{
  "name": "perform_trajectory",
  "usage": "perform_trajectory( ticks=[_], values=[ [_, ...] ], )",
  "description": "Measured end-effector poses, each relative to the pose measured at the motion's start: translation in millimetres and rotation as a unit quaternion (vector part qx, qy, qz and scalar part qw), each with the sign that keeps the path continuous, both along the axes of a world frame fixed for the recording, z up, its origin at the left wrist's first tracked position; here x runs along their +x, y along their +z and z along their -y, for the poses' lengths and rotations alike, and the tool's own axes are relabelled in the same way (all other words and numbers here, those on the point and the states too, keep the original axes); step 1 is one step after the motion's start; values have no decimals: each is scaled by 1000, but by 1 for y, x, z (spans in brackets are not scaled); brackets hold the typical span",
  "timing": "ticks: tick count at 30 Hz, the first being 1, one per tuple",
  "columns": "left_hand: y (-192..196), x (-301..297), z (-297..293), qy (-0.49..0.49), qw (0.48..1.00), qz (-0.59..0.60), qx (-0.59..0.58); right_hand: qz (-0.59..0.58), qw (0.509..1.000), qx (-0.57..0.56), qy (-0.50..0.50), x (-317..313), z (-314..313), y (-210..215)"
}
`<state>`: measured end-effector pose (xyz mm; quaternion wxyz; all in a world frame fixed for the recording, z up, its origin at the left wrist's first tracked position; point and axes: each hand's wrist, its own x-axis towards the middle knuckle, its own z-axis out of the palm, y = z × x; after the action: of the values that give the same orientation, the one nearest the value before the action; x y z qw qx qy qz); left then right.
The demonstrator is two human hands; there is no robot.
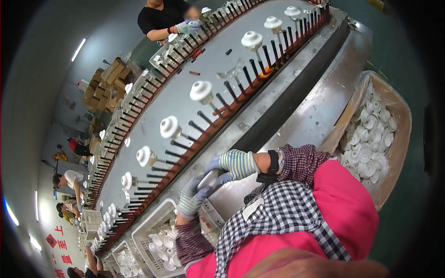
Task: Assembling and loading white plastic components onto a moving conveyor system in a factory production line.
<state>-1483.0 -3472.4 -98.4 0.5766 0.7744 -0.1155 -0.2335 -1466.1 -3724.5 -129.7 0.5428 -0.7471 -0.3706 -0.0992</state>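
Both of my hands wear striped gloves with grey-blue fingers and are close together over the near metal edge of the line. Between them is a smooth white piece (208,180), seen nearly edge-on and partly covered by fingers. My left hand (189,199) grips it from the left, fingers bent around its side. My right hand (236,165) closes on it from the upper right, with fingers above and below. Just beyond the hands runs a row of upright black-tipped rods (178,145). Some rods carry round, stepped white caps, the nearest being a white cap (170,126).
A long grey oval table (176,92) is ringed by rods. At the right stands a lined carton (401,125) of white discs. A white plastic basket (141,241) of white parts sits by my left arm. Across the line, a gloved co-worker (162,21) handles parts; stacked boxes (109,83) stand behind.
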Motion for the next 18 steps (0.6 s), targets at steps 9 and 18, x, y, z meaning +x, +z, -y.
perform_trajectory(
  ticks=[9, 18],
  values=[
    [-33, 31, 171, 17, 870, -172, -462, 68, 988, -26, -136, -2, 89, -14],
    [-65, 35, 196, 74, 898, -152, -406, -37, 999, 12, -13, 11, 124, -45]
  ],
)
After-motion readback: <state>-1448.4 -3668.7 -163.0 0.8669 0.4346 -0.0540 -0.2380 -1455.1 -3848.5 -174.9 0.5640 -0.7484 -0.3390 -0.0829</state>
